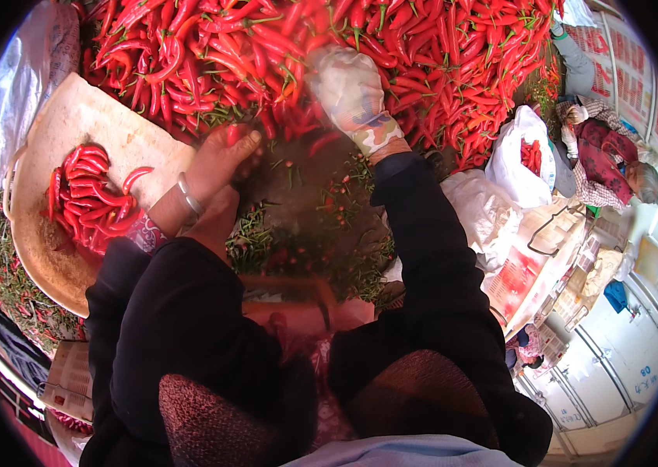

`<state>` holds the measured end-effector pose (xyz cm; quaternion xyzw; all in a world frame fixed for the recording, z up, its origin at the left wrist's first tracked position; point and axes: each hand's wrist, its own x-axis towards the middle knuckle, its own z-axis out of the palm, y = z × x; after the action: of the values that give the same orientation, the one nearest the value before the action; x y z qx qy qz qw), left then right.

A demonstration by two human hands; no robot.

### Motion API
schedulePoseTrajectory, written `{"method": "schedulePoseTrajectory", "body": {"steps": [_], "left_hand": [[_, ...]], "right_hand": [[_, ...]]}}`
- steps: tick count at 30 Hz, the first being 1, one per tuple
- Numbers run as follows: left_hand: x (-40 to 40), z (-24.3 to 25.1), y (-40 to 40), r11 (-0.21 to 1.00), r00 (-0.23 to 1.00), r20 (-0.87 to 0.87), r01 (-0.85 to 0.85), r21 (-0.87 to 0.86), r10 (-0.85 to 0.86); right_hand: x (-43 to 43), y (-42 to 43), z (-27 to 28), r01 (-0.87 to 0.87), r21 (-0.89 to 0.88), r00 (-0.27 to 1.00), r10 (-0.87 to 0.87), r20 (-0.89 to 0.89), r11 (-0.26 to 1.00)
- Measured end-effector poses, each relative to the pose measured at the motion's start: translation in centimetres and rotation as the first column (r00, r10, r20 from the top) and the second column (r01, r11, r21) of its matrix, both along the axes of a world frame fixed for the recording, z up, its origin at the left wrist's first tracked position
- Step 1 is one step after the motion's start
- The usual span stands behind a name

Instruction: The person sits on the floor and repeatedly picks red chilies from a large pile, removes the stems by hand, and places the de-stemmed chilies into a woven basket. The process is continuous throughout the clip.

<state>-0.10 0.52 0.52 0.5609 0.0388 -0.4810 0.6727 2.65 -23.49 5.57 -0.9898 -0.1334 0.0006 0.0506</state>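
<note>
A large heap of red chili peppers (229,46) with green stems fills the far side before me. My left hand (218,157), bare and with a metal bangle at the wrist, is at the near edge of the heap. Its thumb and fingers close on a red chili pepper (234,134), partly hidden. My right hand (352,87) wears a pale glove with a camouflage cuff and reaches onto the heap. Its fingertips are blurred among the peppers, so its grip cannot be made out. On the left, a broad pale scoop-like container (124,122) holds a small pile of red chilies (92,195).
Green stems and pepper scraps (253,233) litter the ground between my arms. A white plastic bag (524,152) with red chilies stands at right, near a seated person (603,149). Cartons (515,280) lie nearer. Another scrap pile (8,280) is at left.
</note>
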Motion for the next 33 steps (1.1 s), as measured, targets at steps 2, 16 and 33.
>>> {"method": "schedulePoseTrajectory", "body": {"steps": [2, 16, 33], "left_hand": [[0.5, 0.2, 0.0, 0.996, 1.000, -0.016, -0.022, -0.089, 0.021], [-1.5, 0.4, -0.4, 0.864, 0.820, 0.298, 0.503, 0.032, -0.489], [-1.8, -0.9, -0.7, 0.955, 0.967, 0.017, 0.254, -0.155, -0.255]], "right_hand": [[-1.4, -0.4, 1.3, 0.126, 0.142, 0.991, -0.132, 0.034, 0.982], [-11.9, 6.8, -0.3, 0.623, 0.588, 0.659, -0.059, -0.750, -0.516], [-7.4, -2.1, -3.3, 0.736, 0.200, 0.676, -0.722, -0.149, 0.647]]}}
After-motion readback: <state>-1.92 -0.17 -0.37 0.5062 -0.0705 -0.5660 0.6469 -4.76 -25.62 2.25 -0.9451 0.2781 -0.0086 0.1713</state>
